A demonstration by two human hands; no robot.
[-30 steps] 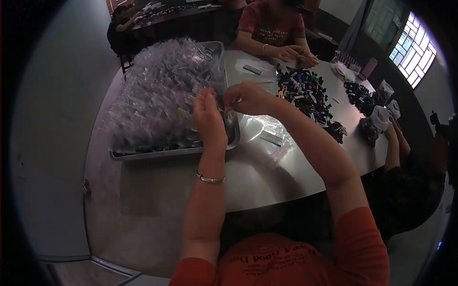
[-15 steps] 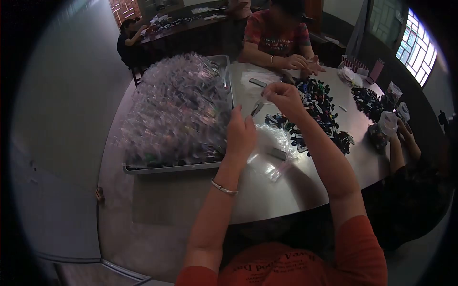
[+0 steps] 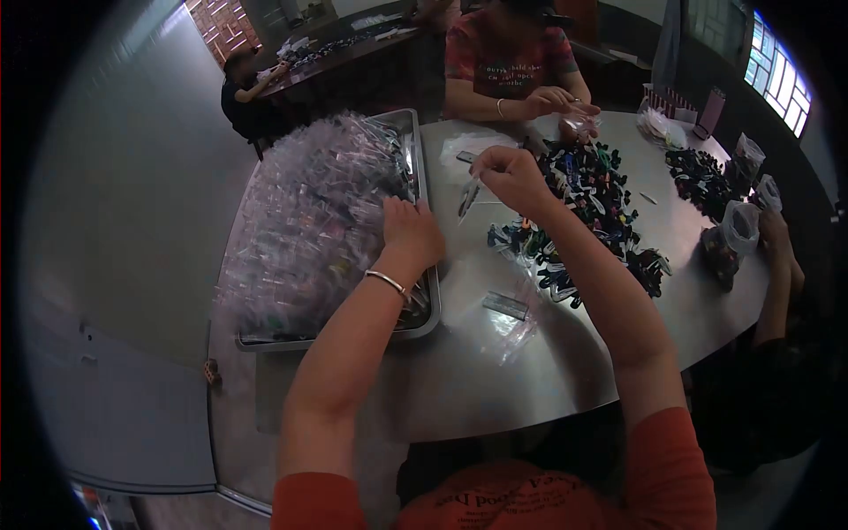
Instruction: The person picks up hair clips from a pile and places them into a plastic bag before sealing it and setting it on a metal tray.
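Observation:
My right hand is raised over the middle of the table, thumb and fingers pinched on a small clear bag with a slim dark piece in it. The bag hangs down on the left side of the hand. At the right edge of the tray's pile, my left hand rests with curled fingers against the heaped clear packets; what is under its fingertips is hidden. To the right of my right hand lies a heap of small dark, white and coloured pieces.
A metal tray carries the packets. Nearer me lie a grey block and clear bags. A person opposite handles a clear bag. At right, another person's hand is beside a filled bag. More dark pieces lie beyond.
My left hand has moved left, away from the small bag, onto the packets in the tray. My right hand still holds the bag. Fewer clear bags show around the grey block.

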